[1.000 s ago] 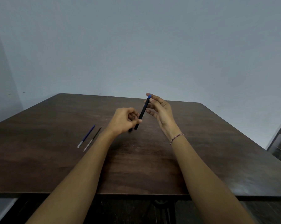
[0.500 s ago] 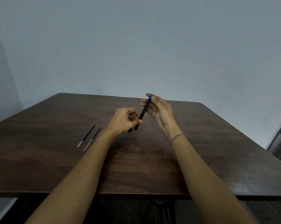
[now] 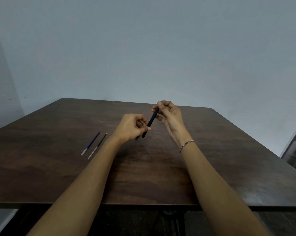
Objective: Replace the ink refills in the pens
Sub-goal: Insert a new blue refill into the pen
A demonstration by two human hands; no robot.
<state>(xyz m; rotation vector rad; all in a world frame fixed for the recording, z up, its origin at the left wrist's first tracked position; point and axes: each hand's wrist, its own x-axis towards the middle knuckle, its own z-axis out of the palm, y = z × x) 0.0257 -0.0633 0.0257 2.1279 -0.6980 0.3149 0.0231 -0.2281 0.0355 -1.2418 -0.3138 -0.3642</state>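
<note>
Obs: slim black pen with a blue top end (image 3: pixel 150 122) is held above the dark wooden bench (image 3: pixel 58 167), long axis slanting from near-left up to far-right. Grip: left hand (image 3: pixel 132 127) curls round the lower end; right hand (image 3: pixel 169 114) pinches the blue top. A thin blue refill (image 3: pixel 91 143) and thin dark refill (image 3: pixel 97 145) lie side by side on the bench, leftward of the left hand, the nearer one. Judgement: pen being opened, swap not yet done.

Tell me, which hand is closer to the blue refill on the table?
Left. The left hand grips the black pen just right of the blue refill; the right hand pinches the pen's top, farther away.
</note>
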